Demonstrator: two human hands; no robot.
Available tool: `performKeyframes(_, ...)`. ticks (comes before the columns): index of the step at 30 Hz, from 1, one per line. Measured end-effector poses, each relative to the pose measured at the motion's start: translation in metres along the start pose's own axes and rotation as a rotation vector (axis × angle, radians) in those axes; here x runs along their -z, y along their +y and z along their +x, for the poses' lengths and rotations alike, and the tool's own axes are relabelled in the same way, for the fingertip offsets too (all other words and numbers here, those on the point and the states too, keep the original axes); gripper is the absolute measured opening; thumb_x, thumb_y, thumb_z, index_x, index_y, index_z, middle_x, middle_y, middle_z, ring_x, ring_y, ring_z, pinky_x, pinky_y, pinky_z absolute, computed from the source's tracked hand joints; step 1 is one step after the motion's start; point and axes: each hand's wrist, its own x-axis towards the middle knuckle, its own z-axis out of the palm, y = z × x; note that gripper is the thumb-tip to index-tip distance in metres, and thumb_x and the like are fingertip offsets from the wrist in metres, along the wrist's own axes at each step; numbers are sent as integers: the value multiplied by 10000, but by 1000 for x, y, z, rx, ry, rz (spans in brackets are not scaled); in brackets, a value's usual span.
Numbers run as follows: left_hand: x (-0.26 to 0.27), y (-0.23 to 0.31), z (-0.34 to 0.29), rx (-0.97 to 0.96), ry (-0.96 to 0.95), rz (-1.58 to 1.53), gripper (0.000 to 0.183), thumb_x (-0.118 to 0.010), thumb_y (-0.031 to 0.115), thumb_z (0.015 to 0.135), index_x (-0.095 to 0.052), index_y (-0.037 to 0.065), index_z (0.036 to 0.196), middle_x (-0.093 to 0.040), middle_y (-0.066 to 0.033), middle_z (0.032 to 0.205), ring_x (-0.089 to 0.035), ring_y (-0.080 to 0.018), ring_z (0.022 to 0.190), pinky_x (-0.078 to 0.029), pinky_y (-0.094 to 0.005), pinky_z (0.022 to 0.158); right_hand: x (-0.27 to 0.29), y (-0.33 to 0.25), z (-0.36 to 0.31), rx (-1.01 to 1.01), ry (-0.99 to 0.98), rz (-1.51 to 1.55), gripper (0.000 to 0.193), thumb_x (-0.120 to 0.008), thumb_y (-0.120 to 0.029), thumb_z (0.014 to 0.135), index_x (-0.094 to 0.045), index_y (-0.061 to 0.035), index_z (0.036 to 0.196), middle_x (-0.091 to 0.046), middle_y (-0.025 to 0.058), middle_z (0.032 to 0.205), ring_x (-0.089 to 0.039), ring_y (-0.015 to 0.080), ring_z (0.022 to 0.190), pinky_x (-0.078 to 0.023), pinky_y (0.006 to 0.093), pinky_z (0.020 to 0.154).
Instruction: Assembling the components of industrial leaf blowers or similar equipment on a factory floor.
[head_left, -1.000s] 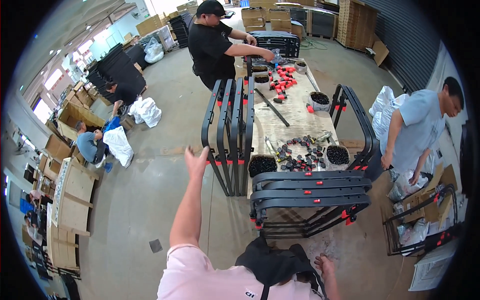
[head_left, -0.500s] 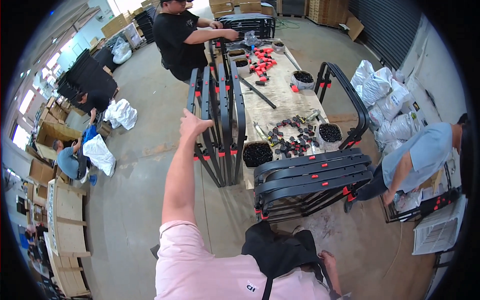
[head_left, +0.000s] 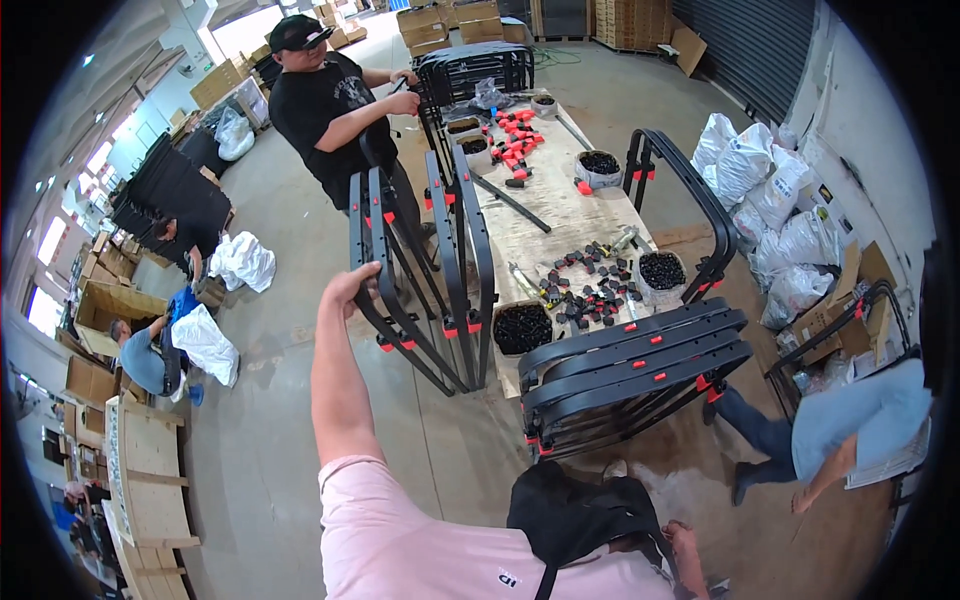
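My left arm stretches forward, and my left hand (head_left: 350,287) is closed on the rounded lower part of a black tubular frame (head_left: 379,240) with red fittings. That frame is the nearer of several upright folding frames left of the worktable. Beside them stands another pair of black frames (head_left: 474,230). My right hand (head_left: 681,545) hangs low by the black apron (head_left: 578,515) at my waist; its fingers are too small and partly hidden to read. In front of me, a stack of black frames (head_left: 640,362) with red clips leans at the table's near end.
The wooden worktable (head_left: 555,212) carries red plastic parts (head_left: 517,138), black fittings (head_left: 590,280) and tubs of small black pieces (head_left: 522,328). A co-worker in black (head_left: 335,110) stands at its far left. Another in light blue (head_left: 850,420) bends at right, near white sacks (head_left: 790,235).
My left hand has gone from reaching with spread fingers to gripping a frame, which has shifted left, apart from the others. The co-worker at right has bent lower.
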Motion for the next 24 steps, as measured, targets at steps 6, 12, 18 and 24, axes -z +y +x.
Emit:
performKeyframes(6,-30,-44,30,-39,-568,-653,333,-695,304,1007,-711,-2,1137,-671,18,816,-590,-136,698,-488,-310,728,-7,-29,7,24,-1,-122,361,-667,-58,897,-670,25,1248,-713,112,910,-672,176,657,-497,303,497)
performKeyframes(12,-52,-45,12,-7,-265,-657,236,-738,338,974,-727,104,955,-744,-26,855,-646,-146,706,-472,-314,654,-8,-55,4,142,17,-253,243,-700,-135,906,-707,-20,1120,-742,90,895,-689,191,675,-525,337,556)
performKeyframes(18,49,-95,-18,-112,46,-606,187,-758,264,979,-725,83,947,-743,-21,822,-691,-145,692,-562,-297,695,-26,-86,13,101,-105,-297,435,-701,-170,921,-666,-9,1323,-754,71,1009,-707,177,788,-552,318,665)
performKeyframes(24,77,-145,-101,-107,384,-503,269,-823,267,929,-746,10,957,-723,-21,814,-650,-135,656,-526,-303,641,-44,-120,24,89,-192,-447,508,-699,-227,929,-657,-13,1388,-759,80,1091,-721,179,883,-558,328,755)
